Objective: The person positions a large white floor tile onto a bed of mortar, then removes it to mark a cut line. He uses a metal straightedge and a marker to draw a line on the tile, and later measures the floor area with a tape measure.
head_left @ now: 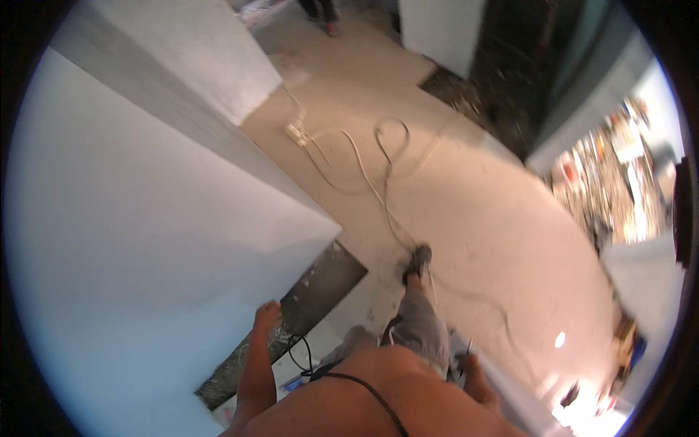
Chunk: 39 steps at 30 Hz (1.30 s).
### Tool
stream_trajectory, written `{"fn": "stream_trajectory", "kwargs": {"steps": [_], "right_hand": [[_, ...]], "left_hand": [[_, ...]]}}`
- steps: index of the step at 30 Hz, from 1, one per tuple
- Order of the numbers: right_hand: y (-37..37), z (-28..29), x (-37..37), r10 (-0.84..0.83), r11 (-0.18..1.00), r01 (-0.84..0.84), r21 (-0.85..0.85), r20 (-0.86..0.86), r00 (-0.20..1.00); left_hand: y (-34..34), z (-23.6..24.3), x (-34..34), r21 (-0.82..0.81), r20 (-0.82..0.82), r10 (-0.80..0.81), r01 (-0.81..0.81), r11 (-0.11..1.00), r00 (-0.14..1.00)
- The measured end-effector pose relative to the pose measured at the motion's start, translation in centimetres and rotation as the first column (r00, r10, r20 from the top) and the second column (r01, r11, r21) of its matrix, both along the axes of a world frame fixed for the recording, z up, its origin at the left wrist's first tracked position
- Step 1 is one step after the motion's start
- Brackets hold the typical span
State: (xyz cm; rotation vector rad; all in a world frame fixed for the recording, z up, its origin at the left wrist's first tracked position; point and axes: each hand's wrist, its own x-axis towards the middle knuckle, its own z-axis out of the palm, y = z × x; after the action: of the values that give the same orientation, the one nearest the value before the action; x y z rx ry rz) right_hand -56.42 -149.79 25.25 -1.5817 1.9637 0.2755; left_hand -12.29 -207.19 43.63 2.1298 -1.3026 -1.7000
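Observation:
My left hand [269, 315] hangs beside the white wall, over a dark strip of bare floor [320, 288]. Its fingers are small and blurred, so their pose is unclear. Low on the right, my right hand [472, 365] is closed around a thin tool with a pale, narrow tip [470, 345]; its exact kind does not show. My legs are in grey trousers [422, 331], with one dark shoe [418, 262] out ahead on the floor. A black cord [300, 355] loops by my left side.
A pale extension cable [360, 164] winds across the beige floor [466, 211] from a power strip [296, 135] to near my shoe. White walls [145, 189] stand at left. Far right lies a cluttered pile [604, 178]. Another person's legs [320, 11] show at the top.

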Motion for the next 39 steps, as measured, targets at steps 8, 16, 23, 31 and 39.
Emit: {"fn": "stream_trajectory", "kwargs": {"steps": [8,16,23,31,39], "right_hand": [[-30.2,11.1,-26.2,-0.8,0.077,0.949,0.305,0.587,-0.124],[-49.8,13.7,-48.4,-0.623,0.223,0.944,0.242,0.78,-0.053],[-53.4,5.9,-51.1,-0.897,0.293,0.92,0.262,0.409,0.169],[-59.2,10.0,-55.7,-0.121,0.978,0.072,0.198,0.244,0.962],[-84.6,14.0,-65.3,-0.971,-0.027,0.881,0.472,0.198,-0.136]], "left_hand": [[-0.3,-0.7,-8.3,0.298,0.191,-0.048,-0.011,0.954,0.98],[-11.4,-0.1,-24.6,0.249,-0.003,0.146,-0.141,0.958,0.989],[-23.4,-2.2,-36.7,0.397,-0.009,0.185,-0.166,0.902,0.983],[-44.1,-6.6,-40.7,0.335,0.055,0.309,-0.309,0.89,0.949],[-69.4,-1.3,-55.0,0.005,-0.089,0.298,-0.299,0.954,0.951]]}}
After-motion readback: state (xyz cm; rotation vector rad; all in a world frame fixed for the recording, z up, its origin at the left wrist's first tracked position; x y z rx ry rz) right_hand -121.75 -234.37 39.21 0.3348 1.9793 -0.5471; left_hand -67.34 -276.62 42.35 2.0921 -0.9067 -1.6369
